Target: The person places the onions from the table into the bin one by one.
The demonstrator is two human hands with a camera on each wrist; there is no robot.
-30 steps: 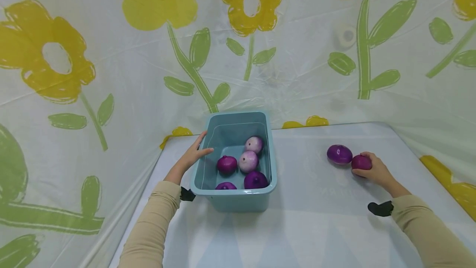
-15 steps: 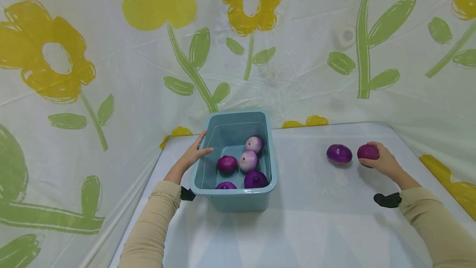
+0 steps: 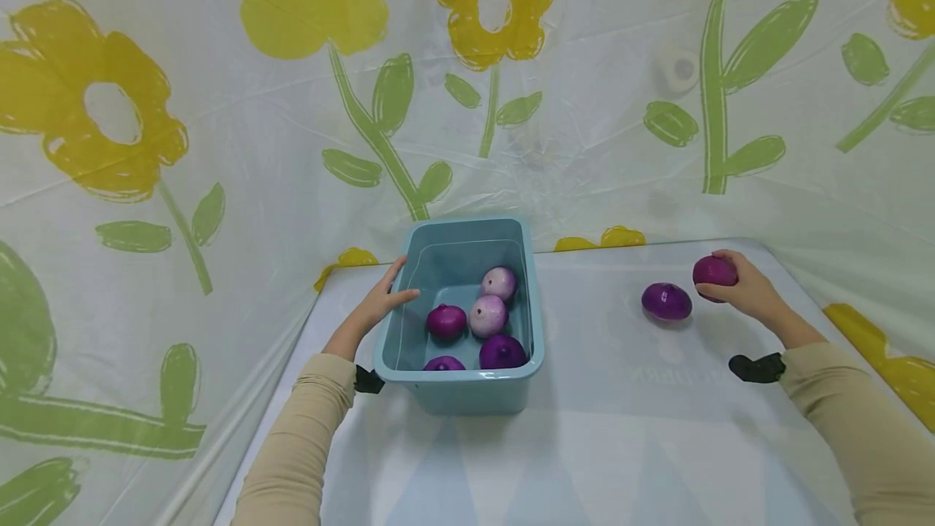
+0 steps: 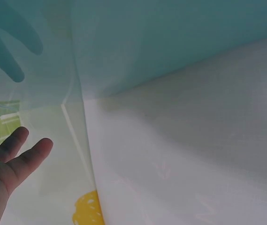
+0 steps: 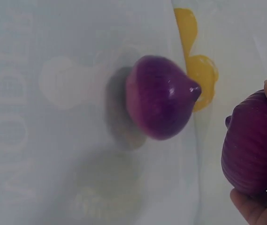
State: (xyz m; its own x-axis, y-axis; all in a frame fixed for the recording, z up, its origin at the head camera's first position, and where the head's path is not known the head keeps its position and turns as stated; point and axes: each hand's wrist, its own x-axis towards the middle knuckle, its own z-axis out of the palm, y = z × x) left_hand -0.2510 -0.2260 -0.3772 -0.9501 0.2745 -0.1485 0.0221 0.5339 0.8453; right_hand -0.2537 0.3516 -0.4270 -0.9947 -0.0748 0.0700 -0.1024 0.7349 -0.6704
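In the head view my right hand [image 3: 752, 291] grips a purple-red onion [image 3: 714, 278] between thumb and fingers, held up off the table. The right wrist view shows the same onion [image 5: 253, 145] at its right edge, thumb and fingers around it. A darker purple onion [image 3: 666, 302] lies on the table just left of the held one, apart from it. At the left, my left hand [image 3: 377, 302] rests on the rim of a blue-green plastic bin [image 3: 537, 323], fingers straight and thumb spread. Several onions lie inside, among them a pale one [image 3: 488, 316] and a red-purple one [image 3: 446, 322].
A white cloth [image 3: 613, 428] with pale blue triangles covers the table. Behind and to the sides hangs a curtain [image 3: 584, 144] printed with yellow flowers, close to the table's back edge. The bin stands left of the middle.
My right hand has drawn the gripped onion away from the other one and raised it off the table. The left hand, the bin and its onions have stayed put.
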